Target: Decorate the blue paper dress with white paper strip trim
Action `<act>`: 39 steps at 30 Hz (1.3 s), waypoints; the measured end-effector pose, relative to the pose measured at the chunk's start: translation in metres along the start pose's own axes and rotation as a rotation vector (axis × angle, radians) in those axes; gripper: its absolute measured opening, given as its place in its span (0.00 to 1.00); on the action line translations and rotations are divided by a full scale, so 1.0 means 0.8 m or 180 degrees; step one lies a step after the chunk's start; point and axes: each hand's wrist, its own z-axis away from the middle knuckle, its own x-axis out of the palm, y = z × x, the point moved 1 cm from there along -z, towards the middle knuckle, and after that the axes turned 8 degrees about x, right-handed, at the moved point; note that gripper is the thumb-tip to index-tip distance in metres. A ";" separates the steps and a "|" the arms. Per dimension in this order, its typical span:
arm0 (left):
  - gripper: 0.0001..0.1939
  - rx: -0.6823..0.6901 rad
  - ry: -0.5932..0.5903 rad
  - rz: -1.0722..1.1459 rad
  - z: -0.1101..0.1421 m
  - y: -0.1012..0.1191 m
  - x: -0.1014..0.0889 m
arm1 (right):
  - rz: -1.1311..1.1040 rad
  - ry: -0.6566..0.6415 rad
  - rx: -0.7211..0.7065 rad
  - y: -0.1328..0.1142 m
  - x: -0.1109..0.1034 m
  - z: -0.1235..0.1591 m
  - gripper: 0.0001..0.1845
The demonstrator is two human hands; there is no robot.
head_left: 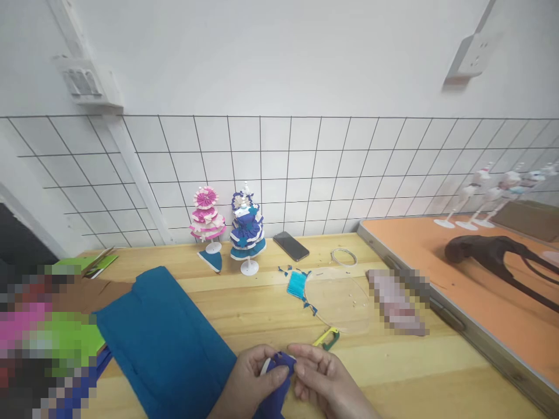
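Observation:
Between my two hands is a piece of dark blue crepe paper (271, 397) with a white edge at its left. My left hand (250, 379) pinches it, thumb on top. The fingertips of my right hand (321, 375) close on its upper right corner. Just beyond my right hand lies a yellow and green thread snipper (332, 336). A large teal crepe paper sheet (168, 337) is spread to the left, reaching my left forearm. At the back stand two small figures in ruffled paper dresses, a blue one (247, 230) and a pink one (207, 216).
Past my hands lie a bright blue paper stack (297, 284), teal scraps, a clear round sheet (338, 299), a wire coil (344, 256) and a phone (291, 245). An orange-topped table (413, 250) adjoins at the right, holding several figures and a dark strapped item (484, 253).

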 end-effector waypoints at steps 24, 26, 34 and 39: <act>0.20 -0.0167 -0.0628 -0.0289 0.009 0.021 0.006 | 0.0064 -0.0767 -0.0009 -0.011 0.011 0.009 0.16; 0.20 -0.0226 -0.0666 -0.0216 0.009 0.019 0.006 | 0.0309 -0.0567 -0.0022 -0.007 0.005 0.007 0.15; 0.20 -0.0046 -0.0609 -0.0061 0.007 0.019 0.002 | 0.0871 -0.0004 -0.0306 -0.009 0.002 0.008 0.21; 0.19 -0.0073 -0.0479 -0.0068 0.008 0.020 0.001 | 0.0797 0.0168 -0.0561 -0.015 0.007 0.012 0.21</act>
